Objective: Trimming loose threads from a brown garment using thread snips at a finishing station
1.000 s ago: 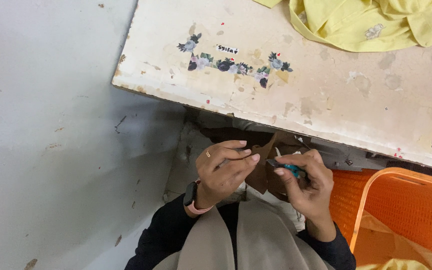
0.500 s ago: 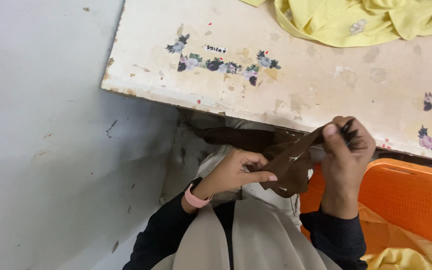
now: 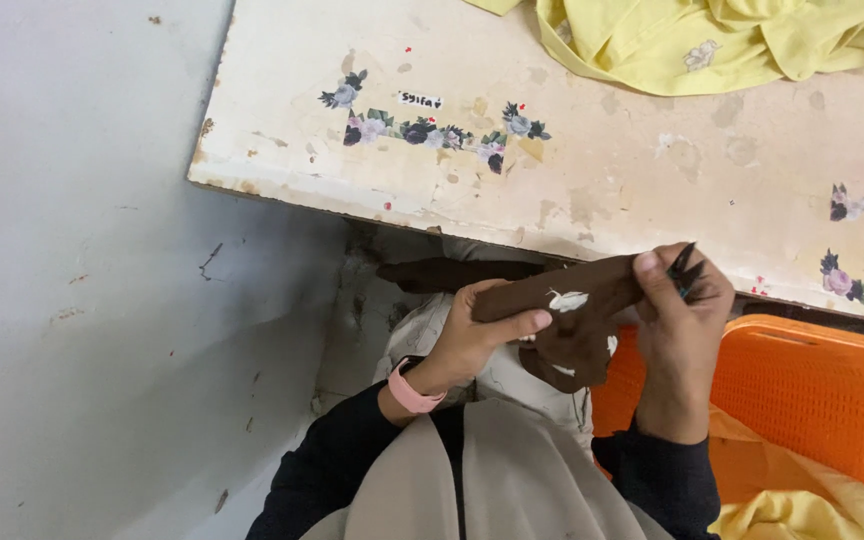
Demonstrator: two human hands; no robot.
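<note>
Left hand [image 3: 472, 335]: fingers pressed together along a strip of brown fabric [image 3: 577, 315], thumb beneath, pinching it. Right hand [image 3: 680, 320]: fingers closed on the fabric's other end and on a small dark tool [image 3: 687, 268]. The fabric hangs between both hands, just below the table edge, bearing small white marks. Table [image 3: 632, 190]: worn cream surface with floral stickers [image 3: 432, 128] and a small white label [image 3: 419, 100]. Yellow cloth [image 3: 722, 40] at the far edge. Orange basket [image 3: 812, 390] lower right. Grey floor [image 3: 82, 300] left.
</note>
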